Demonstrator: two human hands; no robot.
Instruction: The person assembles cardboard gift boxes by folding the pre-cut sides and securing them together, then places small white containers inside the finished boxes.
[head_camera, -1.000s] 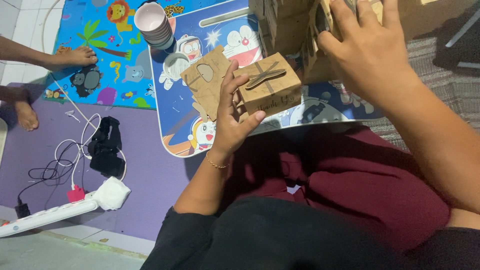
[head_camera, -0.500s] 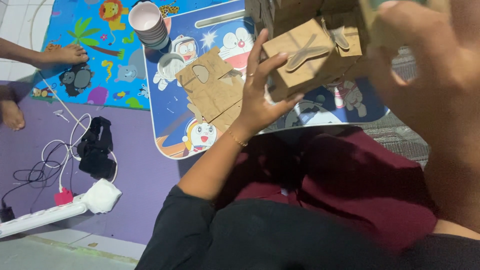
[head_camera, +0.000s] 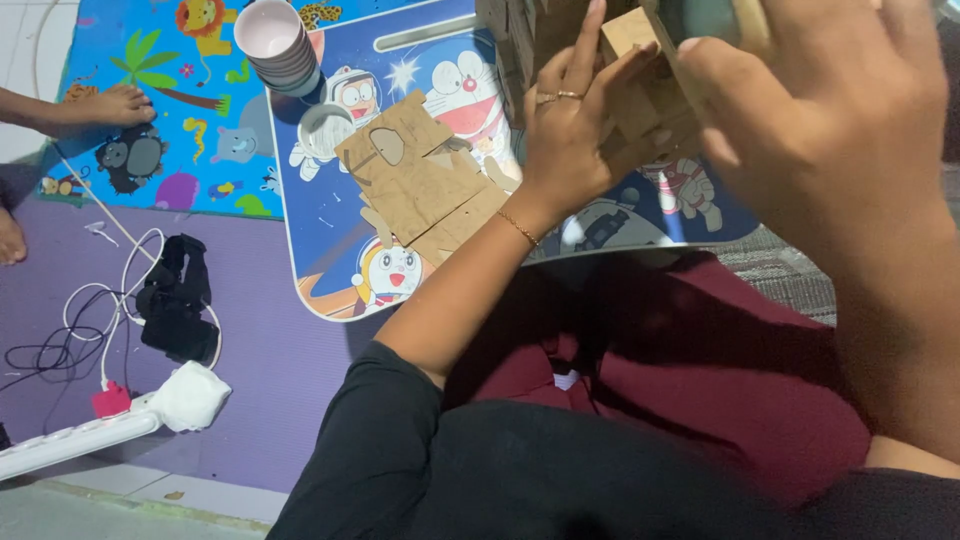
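My left hand (head_camera: 572, 140) is raised with fingers wrapped on the side of a small brown cardboard box (head_camera: 645, 95), held up near the camera. My right hand (head_camera: 820, 130) fills the top right, close and blurred, gripping the same box from the right and covering most of it. Below them a blue cartoon-printed lap table (head_camera: 340, 270) carries a pile of flat brown cardboard cut-outs (head_camera: 420, 185). More brown cardboard (head_camera: 515, 30) stands at the table's far edge.
A stack of pink paper cups (head_camera: 278, 45) stands at the table's far left corner. Another person's foot (head_camera: 100, 105) rests on a colourful animal play mat (head_camera: 150, 120). A white power strip (head_camera: 75, 440), cables and a black adapter (head_camera: 175, 300) lie on the purple floor mat.
Both hands lifted the box upward and closer to the camera. The view shifted so the table and floor items slid down and left.
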